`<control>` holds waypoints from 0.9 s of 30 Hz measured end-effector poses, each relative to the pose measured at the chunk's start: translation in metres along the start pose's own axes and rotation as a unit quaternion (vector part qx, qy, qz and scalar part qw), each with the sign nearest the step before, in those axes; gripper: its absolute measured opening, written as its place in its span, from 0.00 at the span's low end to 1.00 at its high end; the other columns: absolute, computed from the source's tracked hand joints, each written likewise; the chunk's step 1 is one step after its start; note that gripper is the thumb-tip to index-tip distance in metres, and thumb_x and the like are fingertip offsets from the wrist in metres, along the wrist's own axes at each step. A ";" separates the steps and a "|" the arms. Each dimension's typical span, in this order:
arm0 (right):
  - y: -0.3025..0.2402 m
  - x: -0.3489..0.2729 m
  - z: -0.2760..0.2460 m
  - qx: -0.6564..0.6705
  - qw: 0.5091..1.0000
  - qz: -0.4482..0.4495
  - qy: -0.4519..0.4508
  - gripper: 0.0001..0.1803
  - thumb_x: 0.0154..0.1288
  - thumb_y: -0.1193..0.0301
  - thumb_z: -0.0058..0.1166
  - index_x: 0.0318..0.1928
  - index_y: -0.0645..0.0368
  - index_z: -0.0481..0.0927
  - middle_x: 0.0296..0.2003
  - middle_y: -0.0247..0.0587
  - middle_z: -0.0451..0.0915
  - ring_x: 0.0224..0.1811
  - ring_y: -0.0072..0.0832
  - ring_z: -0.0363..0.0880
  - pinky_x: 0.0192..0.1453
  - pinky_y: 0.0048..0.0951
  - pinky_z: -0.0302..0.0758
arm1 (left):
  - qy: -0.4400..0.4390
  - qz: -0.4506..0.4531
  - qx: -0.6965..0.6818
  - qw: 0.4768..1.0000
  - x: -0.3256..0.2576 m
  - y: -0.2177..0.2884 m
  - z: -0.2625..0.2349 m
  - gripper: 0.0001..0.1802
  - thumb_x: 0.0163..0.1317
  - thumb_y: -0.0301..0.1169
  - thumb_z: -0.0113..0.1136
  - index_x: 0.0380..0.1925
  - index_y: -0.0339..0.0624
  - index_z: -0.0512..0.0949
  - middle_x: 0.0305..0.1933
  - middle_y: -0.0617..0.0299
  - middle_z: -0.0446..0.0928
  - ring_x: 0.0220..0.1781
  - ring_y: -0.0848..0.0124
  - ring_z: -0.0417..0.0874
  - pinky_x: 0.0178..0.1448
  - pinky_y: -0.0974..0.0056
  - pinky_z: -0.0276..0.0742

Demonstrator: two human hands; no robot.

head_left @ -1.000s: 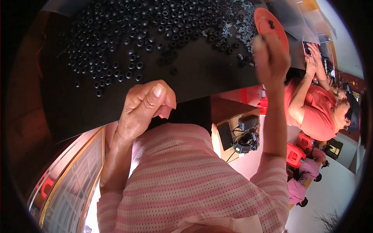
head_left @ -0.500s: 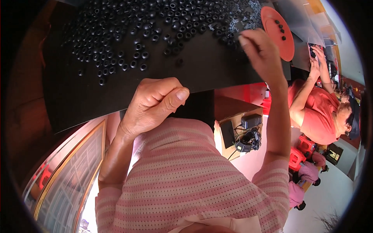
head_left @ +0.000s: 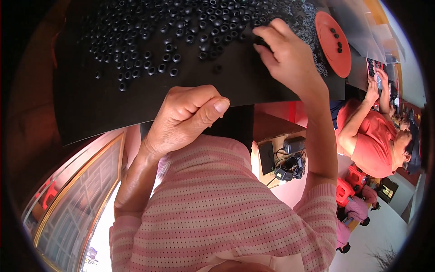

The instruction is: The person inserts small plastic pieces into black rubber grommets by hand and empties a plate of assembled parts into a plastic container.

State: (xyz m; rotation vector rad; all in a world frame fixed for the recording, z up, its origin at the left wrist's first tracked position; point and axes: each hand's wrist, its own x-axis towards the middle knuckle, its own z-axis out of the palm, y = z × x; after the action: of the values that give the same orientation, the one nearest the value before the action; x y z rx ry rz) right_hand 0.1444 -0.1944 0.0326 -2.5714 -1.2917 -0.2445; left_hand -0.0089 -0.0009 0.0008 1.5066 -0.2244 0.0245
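Note:
Black ring-shaped pieces with holes (head_left: pixel 174 72) lie scattered over the far part of a black tabletop (head_left: pixel 108 109). My left hand (head_left: pixel 186 115) is closed in a fist near the front edge, thumb on top; whatever it may hold is hidden. Farther right, my right hand (head_left: pixel 290 56) hovers low over the rings, thumb and fingers curved and apart. Dark pieces sit close to its fingertips, and no ring is plainly gripped. Beyond this hand spreads a heap of tiny blue-grey bits (head_left: pixel 312 27). Beside them is an orange-red plate (head_left: pixel 333 61) bearing a few black pieces (head_left: pixel 340 44).
Below the table at right, a cardboard box (head_left: pixel 267 129) holds black adapters and cables (head_left: pixel 290 163). A co-worker in a red shirt (head_left: pixel 369 140) handles something at the right. Clear plastic sheeting (head_left: pixel 362 31) stands past the plate. A framed glass panel (head_left: pixel 74 204) is at lower left.
My right hand has moved left, from beside the plate to the black rings, and its fingers have spread. My left fist stays closed. The view has shifted slightly.

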 end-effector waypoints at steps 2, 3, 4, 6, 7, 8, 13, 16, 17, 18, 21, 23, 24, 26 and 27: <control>0.006 -0.003 -0.003 0.003 1.000 0.018 0.011 0.12 0.56 0.72 0.59 0.42 0.57 0.78 0.37 0.38 0.73 0.34 0.42 0.79 0.35 0.40 0.76 | 0.003 0.003 0.000 1.000 0.000 0.000 0.001 0.18 0.68 0.37 0.56 0.22 0.36 0.74 0.17 0.68 0.68 0.18 0.81 0.67 0.22 0.72 0.64; 0.008 -0.003 -0.003 0.003 1.000 0.019 0.011 0.12 0.56 0.72 0.59 0.42 0.57 0.78 0.37 0.38 0.73 0.34 0.42 0.79 0.35 0.40 0.76 | 0.004 0.007 0.002 1.000 0.001 0.000 0.001 0.18 0.68 0.37 0.56 0.22 0.37 0.74 0.17 0.68 0.68 0.18 0.81 0.67 0.22 0.72 0.64; 0.010 -0.002 -0.002 -0.009 1.000 0.020 0.006 0.12 0.58 0.73 0.59 0.43 0.57 0.77 0.36 0.38 0.73 0.32 0.39 0.78 0.34 0.37 0.74 | 0.004 0.006 0.002 1.000 0.001 0.000 0.000 0.18 0.68 0.37 0.56 0.22 0.37 0.74 0.17 0.68 0.68 0.18 0.81 0.67 0.22 0.72 0.64; 0.010 -0.001 -0.001 -0.020 1.000 0.021 0.000 0.12 0.59 0.75 0.58 0.45 0.57 0.77 0.36 0.38 0.72 0.31 0.37 0.76 0.34 0.35 0.72 | -0.004 0.007 0.002 1.000 0.001 -0.001 -0.001 0.18 0.68 0.37 0.56 0.22 0.37 0.74 0.16 0.68 0.68 0.18 0.81 0.67 0.22 0.72 0.64; 0.008 0.001 0.000 -0.017 1.000 0.019 0.005 0.11 0.59 0.74 0.58 0.44 0.58 0.77 0.35 0.38 0.72 0.31 0.38 0.76 0.33 0.35 0.72 | -0.003 0.006 0.002 1.000 0.001 -0.001 -0.001 0.18 0.68 0.37 0.56 0.22 0.37 0.74 0.16 0.68 0.68 0.18 0.81 0.67 0.22 0.72 0.64; 0.006 0.003 0.001 -0.014 1.000 0.017 0.010 0.11 0.59 0.74 0.58 0.43 0.58 0.77 0.35 0.38 0.73 0.31 0.39 0.77 0.33 0.36 0.72 | -0.003 0.005 0.004 1.000 0.001 -0.001 0.000 0.18 0.68 0.36 0.56 0.22 0.37 0.74 0.16 0.68 0.68 0.18 0.81 0.67 0.22 0.72 0.65; 0.006 0.015 0.011 -0.071 0.997 0.016 0.021 0.05 0.57 0.72 0.57 0.33 0.58 0.76 0.33 0.40 0.74 0.33 0.43 0.79 0.32 0.42 0.77 | 0.008 0.000 0.000 1.000 0.001 -0.001 0.002 0.17 0.68 0.36 0.56 0.22 0.37 0.73 0.16 0.68 0.68 0.18 0.80 0.67 0.22 0.72 0.64; 0.002 0.016 0.007 -0.067 0.998 0.007 0.011 0.05 0.57 0.72 0.57 0.32 0.59 0.76 0.33 0.40 0.74 0.33 0.44 0.79 0.32 0.43 0.77 | 0.008 -0.010 0.003 1.000 0.001 -0.001 0.001 0.17 0.68 0.36 0.56 0.22 0.37 0.73 0.17 0.68 0.68 0.19 0.80 0.66 0.22 0.72 0.64; -0.001 0.015 0.006 -0.044 0.999 0.009 0.003 0.05 0.56 0.72 0.57 0.31 0.59 0.76 0.33 0.40 0.74 0.32 0.44 0.80 0.32 0.43 0.77 | 0.009 -0.007 0.000 1.000 0.001 -0.001 0.002 0.18 0.68 0.36 0.57 0.22 0.37 0.73 0.17 0.68 0.68 0.19 0.80 0.66 0.22 0.72 0.64; -0.002 0.013 0.006 -0.043 0.999 0.009 0.002 0.05 0.56 0.72 0.57 0.31 0.59 0.76 0.33 0.40 0.74 0.32 0.44 0.80 0.32 0.43 0.77 | 0.008 -0.005 -0.004 1.000 0.001 -0.002 0.002 0.18 0.68 0.36 0.57 0.22 0.37 0.73 0.17 0.68 0.68 0.19 0.80 0.66 0.22 0.71 0.64; -0.002 0.011 0.009 -0.016 0.999 0.002 0.035 0.05 0.56 0.72 0.57 0.31 0.60 0.75 0.33 0.40 0.74 0.32 0.44 0.80 0.32 0.43 0.77 | 0.001 -0.014 0.031 0.999 0.001 0.002 0.001 0.20 0.70 0.37 0.52 0.20 0.38 0.73 0.17 0.65 0.71 0.20 0.77 0.71 0.25 0.71 0.66; -0.001 0.012 0.011 -0.060 0.997 0.022 0.037 0.06 0.56 0.72 0.57 0.30 0.60 0.75 0.32 0.40 0.74 0.31 0.44 0.79 0.32 0.43 0.77 | -0.002 -0.018 0.031 0.999 0.001 0.001 0.000 0.20 0.70 0.37 0.52 0.20 0.38 0.74 0.18 0.65 0.71 0.20 0.77 0.72 0.25 0.71 0.66; 0.000 0.012 0.014 -0.060 0.997 0.023 0.037 0.06 0.56 0.72 0.57 0.30 0.60 0.75 0.32 0.40 0.74 0.31 0.44 0.79 0.32 0.43 0.77 | -0.005 -0.021 0.031 0.999 0.001 0.001 -0.001 0.20 0.70 0.38 0.52 0.20 0.38 0.74 0.18 0.65 0.72 0.20 0.78 0.72 0.25 0.71 0.66; 0.001 0.013 0.018 -0.068 0.997 0.011 0.036 0.06 0.57 0.71 0.57 0.29 0.60 0.76 0.31 0.41 0.74 0.30 0.44 0.79 0.32 0.43 0.77 | -0.004 -0.024 0.027 0.999 0.002 0.002 -0.001 0.20 0.70 0.38 0.52 0.20 0.37 0.74 0.18 0.64 0.72 0.19 0.77 0.72 0.25 0.71 0.66; 0.001 0.013 0.018 -0.067 0.997 0.010 0.036 0.06 0.57 0.71 0.57 0.29 0.60 0.76 0.31 0.41 0.74 0.30 0.44 0.79 0.32 0.43 0.77 | -0.001 -0.026 0.023 0.999 0.002 0.003 -0.001 0.20 0.70 0.38 0.52 0.20 0.37 0.73 0.18 0.64 0.72 0.19 0.77 0.71 0.25 0.71 0.66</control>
State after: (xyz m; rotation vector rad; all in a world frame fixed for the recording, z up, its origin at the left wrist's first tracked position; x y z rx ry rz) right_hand 0.1540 -0.1798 0.0188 -2.6581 -1.2641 -0.4289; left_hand -0.0074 -0.0003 0.0037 1.5576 -0.1867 -0.0144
